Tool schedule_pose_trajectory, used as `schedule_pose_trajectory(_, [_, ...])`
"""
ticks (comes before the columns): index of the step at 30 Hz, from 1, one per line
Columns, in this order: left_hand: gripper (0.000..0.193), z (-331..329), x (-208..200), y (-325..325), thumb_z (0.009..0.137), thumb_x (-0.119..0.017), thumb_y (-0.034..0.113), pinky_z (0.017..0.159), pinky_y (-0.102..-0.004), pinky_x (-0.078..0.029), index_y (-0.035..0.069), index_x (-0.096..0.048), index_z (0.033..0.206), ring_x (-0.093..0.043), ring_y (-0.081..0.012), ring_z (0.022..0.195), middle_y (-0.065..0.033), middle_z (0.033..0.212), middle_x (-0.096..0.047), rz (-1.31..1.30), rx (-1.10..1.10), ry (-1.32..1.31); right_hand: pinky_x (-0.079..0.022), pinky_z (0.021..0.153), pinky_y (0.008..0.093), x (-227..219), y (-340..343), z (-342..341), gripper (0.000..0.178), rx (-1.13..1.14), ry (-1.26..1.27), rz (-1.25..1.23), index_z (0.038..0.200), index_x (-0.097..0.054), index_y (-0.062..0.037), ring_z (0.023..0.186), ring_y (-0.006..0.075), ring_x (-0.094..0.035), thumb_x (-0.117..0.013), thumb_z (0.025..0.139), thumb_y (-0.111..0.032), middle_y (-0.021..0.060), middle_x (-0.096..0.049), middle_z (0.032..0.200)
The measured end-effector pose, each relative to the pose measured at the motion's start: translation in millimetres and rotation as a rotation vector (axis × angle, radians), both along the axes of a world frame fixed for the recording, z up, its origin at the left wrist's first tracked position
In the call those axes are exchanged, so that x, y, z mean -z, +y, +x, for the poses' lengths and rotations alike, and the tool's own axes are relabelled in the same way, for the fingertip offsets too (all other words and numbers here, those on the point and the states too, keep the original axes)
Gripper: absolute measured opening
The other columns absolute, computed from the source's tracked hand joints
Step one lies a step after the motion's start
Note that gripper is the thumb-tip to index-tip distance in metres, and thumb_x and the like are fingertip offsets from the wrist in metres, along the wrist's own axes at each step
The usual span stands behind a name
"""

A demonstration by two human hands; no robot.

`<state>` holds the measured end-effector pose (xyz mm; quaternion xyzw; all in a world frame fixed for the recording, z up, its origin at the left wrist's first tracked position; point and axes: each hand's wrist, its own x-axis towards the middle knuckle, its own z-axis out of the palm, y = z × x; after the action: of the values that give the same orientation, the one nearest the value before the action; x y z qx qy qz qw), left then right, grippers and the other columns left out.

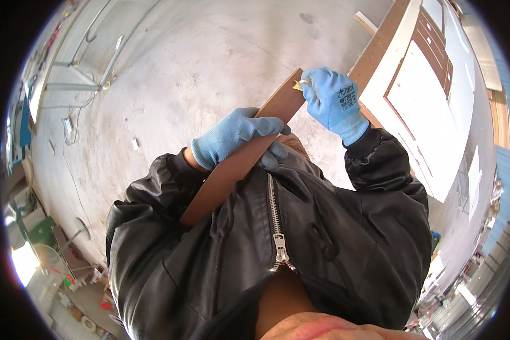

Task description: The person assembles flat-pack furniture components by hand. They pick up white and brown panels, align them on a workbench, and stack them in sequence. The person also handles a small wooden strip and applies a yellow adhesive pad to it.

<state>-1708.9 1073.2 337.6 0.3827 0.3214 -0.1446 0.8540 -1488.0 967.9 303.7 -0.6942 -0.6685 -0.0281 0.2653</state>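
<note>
A long brown wood-look board (275, 107) slants across the front of my black jacket, its upper end toward the far right. My left hand (232, 136), in a blue glove, is closed around the board's middle, with fingers on both faces. At the board's upper end, my gloved right hand (333, 105) has its fingers pinched together. A small yellow piece (297, 86) sticks out from those fingers against the board's end. Most of this piece is hidden by the glove, so its kind cannot be made out.
On the right stands a surface with a large white panel (419, 107) and brown strips (430, 42) on it. A metal tube frame (76, 86) rises at the far left, above cables on the grey floor (198, 51). Assorted clutter lies at the lower left.
</note>
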Motion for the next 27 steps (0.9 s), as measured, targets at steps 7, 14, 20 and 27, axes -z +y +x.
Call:
schedule_pose_trajectory(7, [0.047, 74.1, 11.9, 73.4, 0.095, -0.064, 0.029, 0.065, -0.0289, -0.060, -0.010, -0.060, 0.119, -0.072, -0.0219, 0.069, -0.0174, 0.094, -0.074, -0.023, 0.113, -0.010, -0.051, 0.057, 0.0378, 22.5, 47.2, 57.0, 0.018, 0.233, 0.419, 0.003, 0.088, -0.063, -0.0022, 0.063, 0.0289, -0.066, -0.063, 0.095, -0.018, 0.0153, -0.066, 0.072])
schedule_pose_trajectory(14, [0.051, 180.0, 16.2, 127.2, 0.094, -0.063, 0.032, 0.069, -0.0287, -0.059, -0.009, -0.058, 0.124, -0.071, -0.0209, 0.070, -0.0181, 0.092, -0.072, 0.084, 0.180, 0.049, -0.053, 0.061, 0.0313, 44.5, 90.0, 155.8, 0.018, 0.297, 0.823, -0.002, 0.090, -0.062, 0.0018, 0.065, 0.0184, -0.068, -0.059, 0.099, -0.013, 0.0139, -0.068, 0.072])
schedule_pose_trajectory(20, [0.050, 280.4, 7.1, 166.6, 0.095, -0.062, 0.032, 0.068, -0.0289, -0.059, -0.008, -0.057, 0.125, -0.071, -0.0207, 0.069, -0.0178, 0.093, -0.072, 0.069, 0.168, 0.076, -0.051, 0.063, 0.0262, 44.7, 132.9, 258.1, 0.020, 0.327, 1.224, -0.064, 0.096, -0.061, 0.0025, 0.068, 0.0107, -0.063, -0.055, 0.101, -0.016, 0.0069, -0.066, 0.074])
schedule_pose_trajectory(27, [0.050, 354.2, 8.0, 203.6, 0.094, -0.063, 0.032, 0.067, -0.0290, -0.059, -0.007, -0.056, 0.125, -0.071, -0.0207, 0.068, -0.0195, 0.095, -0.072, 0.027, 0.174, 0.116, -0.046, 0.059, 0.0247, 55.7, 167.0, 330.1, 0.019, 0.351, 1.571, 0.001, 0.097, -0.061, 0.0010, 0.064, 0.0093, -0.055, -0.056, 0.100, -0.017, 0.0049, -0.059, 0.072])
